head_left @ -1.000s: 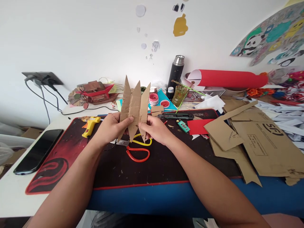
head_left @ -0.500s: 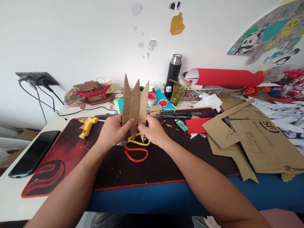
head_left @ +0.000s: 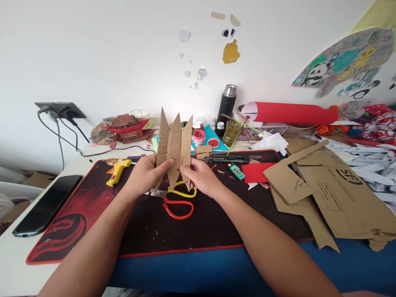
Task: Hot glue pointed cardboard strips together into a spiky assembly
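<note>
Between my two hands, pointed cardboard strips [head_left: 174,142] stand side by side, upright, their sharp tips upward. My left hand [head_left: 148,173] grips the left side, thumb across the front face. On the right edge, my right hand [head_left: 201,175] pinches the cardboard with its thumb in front; the fingers behind are partly hidden. Just below the strips lie scissors [head_left: 179,209] with one red and one yellow handle, resting on the dark mat [head_left: 216,222]. Whether the strips are joined to each other I cannot tell.
A yellow glue gun [head_left: 118,171] and a phone [head_left: 48,206] lie at the left. Behind are a utility knife [head_left: 227,159], a red paint jar [head_left: 199,137], a glass with brushes [head_left: 231,132] and a black thermos [head_left: 227,103]. Cut cardboard [head_left: 337,202] covers the right side.
The camera view has tilted up slightly, so everything sits lower in the picture. Both hands still hold the cardboard strips, which have turned a little.
</note>
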